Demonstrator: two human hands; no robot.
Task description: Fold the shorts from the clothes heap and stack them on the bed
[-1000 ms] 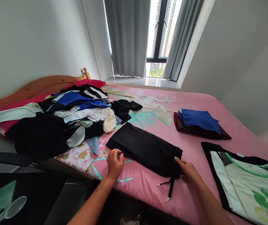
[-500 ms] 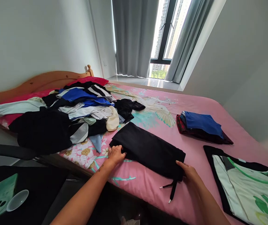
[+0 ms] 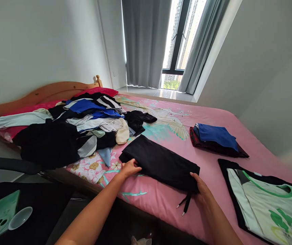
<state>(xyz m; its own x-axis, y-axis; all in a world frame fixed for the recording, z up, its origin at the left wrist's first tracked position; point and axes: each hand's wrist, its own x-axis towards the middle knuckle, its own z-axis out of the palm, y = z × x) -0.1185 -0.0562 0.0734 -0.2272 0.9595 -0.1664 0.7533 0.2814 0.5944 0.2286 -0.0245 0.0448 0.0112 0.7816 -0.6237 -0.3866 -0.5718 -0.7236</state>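
Note:
Folded black drawstring trousers (image 3: pixel 161 161) lie lengthwise near the front edge of the bed, their cord hanging out at the right end. My left hand (image 3: pixel 130 168) is closed on the near edge, toward the left end. At the right end, my right hand (image 3: pixel 199 185) grips the waist corner, thumb on top and fingers hidden underneath. To the left is a heap of loose clothes (image 3: pixel 97 119). A small folded stack with a blue garment (image 3: pixel 216 134) on top sits beyond my right hand.
A pale T-shirt with green trim (image 3: pixel 263 200) lies folded on a black garment at the right. Near the bed's left front, a dark chair (image 3: pixel 49 204) carries a green phone (image 3: pixel 1 214) and a translucent cup (image 3: pixel 20 218). The wooden headboard (image 3: pixel 56 89) stands behind the heap.
My left hand has slid slightly right along the near edge of the trousers. My right hand keeps its hold, and the drawstring has shifted a little. The view has tilted slightly.

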